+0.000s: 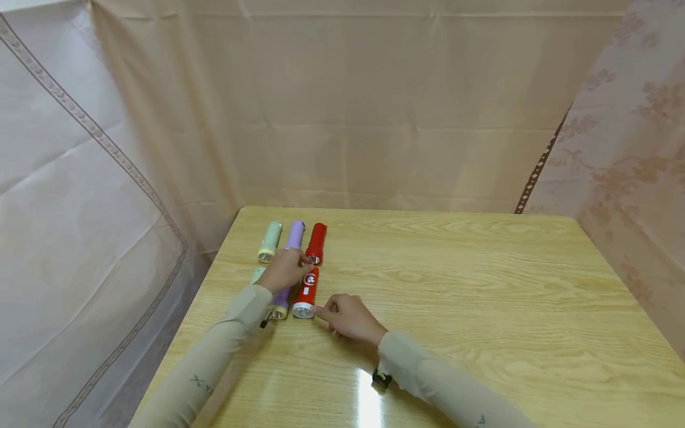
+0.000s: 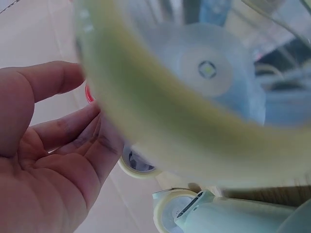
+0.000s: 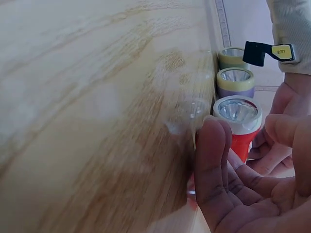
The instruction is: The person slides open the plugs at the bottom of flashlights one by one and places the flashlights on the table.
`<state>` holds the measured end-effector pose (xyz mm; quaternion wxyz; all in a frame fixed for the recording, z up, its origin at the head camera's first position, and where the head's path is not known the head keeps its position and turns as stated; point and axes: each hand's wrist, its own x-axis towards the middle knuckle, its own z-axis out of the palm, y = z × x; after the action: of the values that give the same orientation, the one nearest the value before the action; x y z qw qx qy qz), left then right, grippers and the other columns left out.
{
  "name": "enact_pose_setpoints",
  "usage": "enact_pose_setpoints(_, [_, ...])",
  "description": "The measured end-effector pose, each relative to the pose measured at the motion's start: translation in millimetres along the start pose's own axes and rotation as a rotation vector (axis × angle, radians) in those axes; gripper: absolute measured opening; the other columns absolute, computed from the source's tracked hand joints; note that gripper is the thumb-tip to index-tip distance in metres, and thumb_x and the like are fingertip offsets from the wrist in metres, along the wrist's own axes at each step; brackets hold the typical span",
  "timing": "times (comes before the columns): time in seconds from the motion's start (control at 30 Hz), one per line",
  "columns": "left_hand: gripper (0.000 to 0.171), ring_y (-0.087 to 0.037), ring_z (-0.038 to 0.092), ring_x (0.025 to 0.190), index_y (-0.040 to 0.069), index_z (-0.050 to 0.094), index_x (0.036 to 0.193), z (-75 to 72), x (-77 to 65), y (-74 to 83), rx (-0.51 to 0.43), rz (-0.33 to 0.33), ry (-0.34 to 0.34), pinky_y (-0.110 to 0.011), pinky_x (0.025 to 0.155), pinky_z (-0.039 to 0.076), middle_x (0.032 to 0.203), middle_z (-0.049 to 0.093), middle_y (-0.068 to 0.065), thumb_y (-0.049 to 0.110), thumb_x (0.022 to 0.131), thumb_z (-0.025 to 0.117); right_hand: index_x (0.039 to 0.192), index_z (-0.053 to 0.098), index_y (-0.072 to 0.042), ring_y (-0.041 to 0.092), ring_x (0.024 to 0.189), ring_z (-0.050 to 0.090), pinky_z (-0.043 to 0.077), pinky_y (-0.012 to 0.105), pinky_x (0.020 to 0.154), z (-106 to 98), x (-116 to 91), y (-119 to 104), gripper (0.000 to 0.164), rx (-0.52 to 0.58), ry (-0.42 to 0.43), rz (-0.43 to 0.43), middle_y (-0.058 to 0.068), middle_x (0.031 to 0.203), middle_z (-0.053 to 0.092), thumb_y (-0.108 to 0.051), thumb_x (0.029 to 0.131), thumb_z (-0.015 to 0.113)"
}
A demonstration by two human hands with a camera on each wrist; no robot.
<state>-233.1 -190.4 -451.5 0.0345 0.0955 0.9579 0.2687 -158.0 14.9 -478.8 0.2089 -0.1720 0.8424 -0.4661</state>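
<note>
Flashlights lie side by side in two short rows at the table's left. My left hand (image 1: 286, 270) reaches over the near purple flashlight (image 1: 280, 302), with thumb and fingertips at the tail of the near red flashlight (image 1: 307, 291). In the left wrist view the near purple flashlight's cream rim (image 2: 160, 126) hides part of that grasp. My right hand (image 1: 353, 318) is beside the red flashlight's white head, thumb at its rim. The right wrist view shows right fingertips (image 3: 214, 138) by the white rim (image 3: 238, 114), the thumb apart from the fingers.
Behind stand the far row's pale green flashlight (image 1: 270, 241), purple flashlight (image 1: 296, 235) and red flashlight (image 1: 317, 241), heads toward me. A near green flashlight (image 1: 257, 274) is mostly under my left sleeve. Curtains (image 1: 374, 119) surround the wooden table (image 1: 481, 285).
</note>
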Motion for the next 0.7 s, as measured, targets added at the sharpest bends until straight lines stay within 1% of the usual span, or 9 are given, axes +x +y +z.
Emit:
enact_pose_setpoints(0.17, [0.018,-0.014,0.062,0.067,-0.001,0.076,0.098,2.2,1.9,0.5,0.005,-0.015,-0.025,-0.026,0.057,0.052,0.082,0.070,-0.003,0.017,0.094,0.074,0.087,0.066,-0.010,0.015,0.047,0.057,0.050,0.029,0.045,5.0,4.1,0.3,0.040,0.000,0.016,0.031,0.007,0.063,0.067,-0.050,0.096,0.070])
enact_pose_setpoints(0.37, [0.017,-0.014,0.061,0.069,-0.001,0.076,0.095,3.7,3.7,0.9,0.031,-0.009,-0.033,-0.025,0.058,0.052,0.084,0.071,-0.004,0.017,0.094,0.076,0.085,0.064,-0.012,0.012,0.045,0.054,0.050,0.029,0.043,7.6,10.3,2.1,0.044,-0.023,0.019,0.027,0.004,0.058,0.064,-0.054,0.094,0.071])
enact_pose_setpoints(0.5, [0.018,-0.014,0.061,0.067,-0.001,0.074,0.093,4.2,5.3,1.4,0.025,-0.008,-0.045,-0.025,0.056,0.051,0.083,0.071,-0.005,0.017,0.094,0.076,0.086,0.064,-0.011,0.014,0.046,0.057,0.051,0.030,0.043,4.6,13.7,3.4,0.041,0.003,-0.003,0.025,0.007,0.061,0.067,-0.051,0.094,0.073])
enact_pose_setpoints(0.63, [0.018,-0.013,0.060,0.064,-0.001,0.073,0.092,4.8,5.8,1.4,0.022,-0.019,-0.057,-0.024,0.053,0.049,0.079,0.069,-0.004,0.017,0.095,0.075,0.090,0.065,-0.011,0.015,0.048,0.059,0.052,0.029,0.044,2.9,15.2,3.5,0.035,0.059,-0.037,0.045,0.009,0.066,0.069,-0.045,0.095,0.074])
enact_pose_setpoints(0.7, [0.018,-0.013,0.058,0.060,-0.002,0.073,0.092,4.9,5.6,1.2,0.015,-0.022,-0.065,-0.023,0.051,0.048,0.076,0.067,-0.003,0.016,0.095,0.075,0.092,0.065,-0.011,0.015,0.049,0.059,0.051,0.029,0.044,3.5,15.7,3.1,0.034,0.068,-0.043,0.050,0.009,0.068,0.069,-0.044,0.095,0.073])
